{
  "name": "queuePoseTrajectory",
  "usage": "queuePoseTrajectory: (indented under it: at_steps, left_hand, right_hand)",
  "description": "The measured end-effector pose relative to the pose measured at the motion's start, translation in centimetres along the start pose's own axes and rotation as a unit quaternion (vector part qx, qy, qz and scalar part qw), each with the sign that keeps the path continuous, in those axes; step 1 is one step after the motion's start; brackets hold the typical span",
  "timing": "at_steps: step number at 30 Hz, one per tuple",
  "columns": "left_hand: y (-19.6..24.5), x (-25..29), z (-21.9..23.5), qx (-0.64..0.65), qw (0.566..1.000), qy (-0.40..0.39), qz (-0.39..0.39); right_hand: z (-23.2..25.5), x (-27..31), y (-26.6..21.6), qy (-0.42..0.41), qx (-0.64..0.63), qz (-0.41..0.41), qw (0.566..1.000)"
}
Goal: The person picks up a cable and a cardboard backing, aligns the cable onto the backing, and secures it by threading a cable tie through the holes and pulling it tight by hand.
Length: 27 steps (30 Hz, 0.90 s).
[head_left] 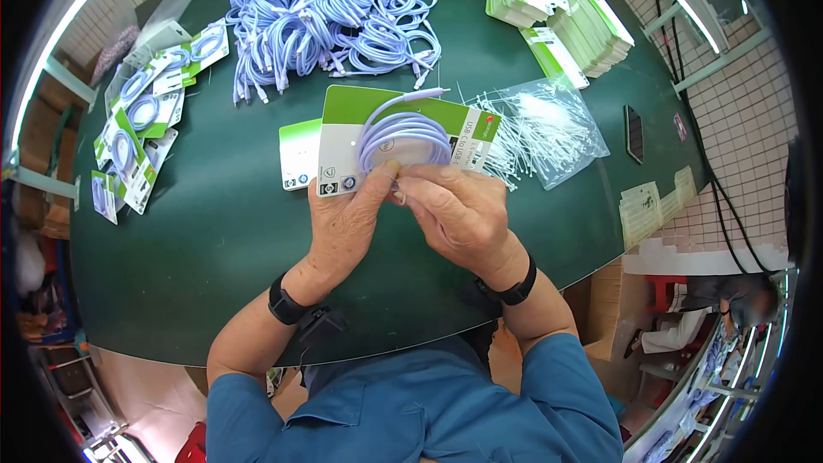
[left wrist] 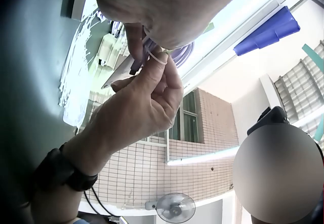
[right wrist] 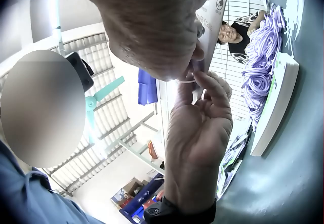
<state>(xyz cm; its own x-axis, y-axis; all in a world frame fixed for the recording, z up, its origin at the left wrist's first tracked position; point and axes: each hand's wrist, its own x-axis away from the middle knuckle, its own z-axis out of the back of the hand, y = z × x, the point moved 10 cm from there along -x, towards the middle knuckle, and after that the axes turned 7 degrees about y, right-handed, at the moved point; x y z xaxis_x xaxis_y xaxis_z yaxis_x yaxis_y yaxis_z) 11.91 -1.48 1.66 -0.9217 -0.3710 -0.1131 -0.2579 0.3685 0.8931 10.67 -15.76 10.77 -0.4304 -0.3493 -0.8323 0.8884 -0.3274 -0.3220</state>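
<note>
My left hand (head_left: 345,221) grips the lower edge of a green and white packaging card (head_left: 339,139), its thumb near the bottom of the coil. On the card's front lies a coiled lavender USB cable (head_left: 439,139), one plug sticking out at the top right. Close beside the left thumb, my right hand (head_left: 463,213) pinches a thin white cable tie (left wrist: 158,59), which curves in a small loop in the left wrist view. Fingers of both hands meet at the coil's lower side and hide part of the tie.
Behind the hands lie another card stack (head_left: 296,141), a heap of lavender cables (head_left: 317,17) and a bag of white ties (head_left: 549,133). Carded cables (head_left: 141,111) are at the left, card stacks (head_left: 591,30) at the back right. A phone (head_left: 633,133) lies on the right.
</note>
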Motion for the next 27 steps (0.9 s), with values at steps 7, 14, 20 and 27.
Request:
queuePoseTrajectory:
  at_steps: [7,14,20,27]
  left_hand:
    - [-0.3,0.5,-0.5,0.029,0.999,-0.002,0.023]
    - [-0.9,-0.4,-0.3,0.021,0.999,-0.023,0.042]
    - [0.8,-1.1,-0.7,-0.005,0.998,-0.039,0.054]
    - [1.7,0.5,-3.3,0.0,0.994,-0.093,0.064]
  right_hand:
    - [0.0,0.0,0.8,-0.016,0.011,-0.041,0.999]
    - [0.0,-0.3,2.7,-0.019,-0.056,-0.085,0.995]
    - [8.6,0.9,9.8,0.252,-0.111,-0.246,0.929]
    - [-1.6,6.6,14.8,0.063,-0.517,-0.504,0.689]
